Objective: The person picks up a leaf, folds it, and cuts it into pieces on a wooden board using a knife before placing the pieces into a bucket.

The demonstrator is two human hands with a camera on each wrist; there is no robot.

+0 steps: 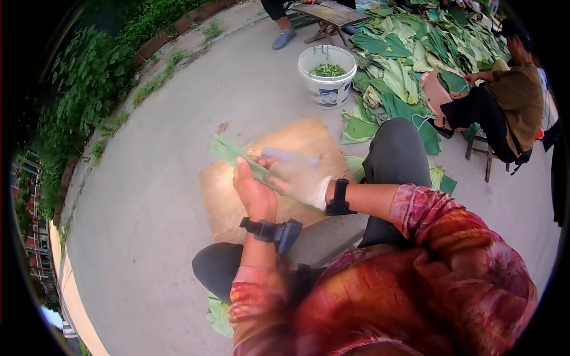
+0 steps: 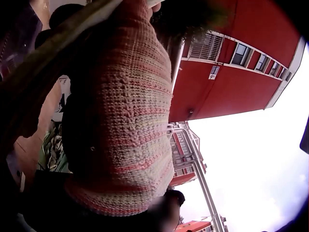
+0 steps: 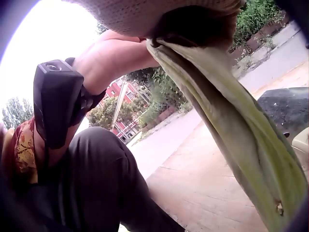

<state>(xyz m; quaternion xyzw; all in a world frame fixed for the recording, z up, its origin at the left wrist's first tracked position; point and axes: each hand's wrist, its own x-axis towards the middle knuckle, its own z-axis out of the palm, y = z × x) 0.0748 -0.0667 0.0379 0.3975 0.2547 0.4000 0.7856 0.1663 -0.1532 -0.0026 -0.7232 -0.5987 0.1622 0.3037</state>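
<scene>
My bare left hand [image 1: 255, 190] grips a long folded lotus leaf [image 1: 225, 149], its thumb lying along the green bundle. The right hand [image 1: 300, 180], in a pale knitted glove [image 2: 130, 111], is blurred and closes round the same leaf nearer my body. In the right wrist view, the leaf [image 3: 227, 116] runs down from under the glove, with pale ribs and a long crease; the glove hides its upper end. Beyond the hands a broad grey blade [image 1: 291, 156] lies on the wooden board [image 1: 309, 133], and the right wrist view shows the same dark blade [image 3: 285, 112].
A white bucket [image 1: 326, 89] of cut green pieces stands ahead. To its right spreads a large heap of lotus leaves [image 1: 404, 83]. A seated person [image 1: 516, 101] is beside a pink basket [image 1: 439, 98]. Another person's foot [image 1: 284, 39] shows near a low wooden stool [image 1: 326, 15].
</scene>
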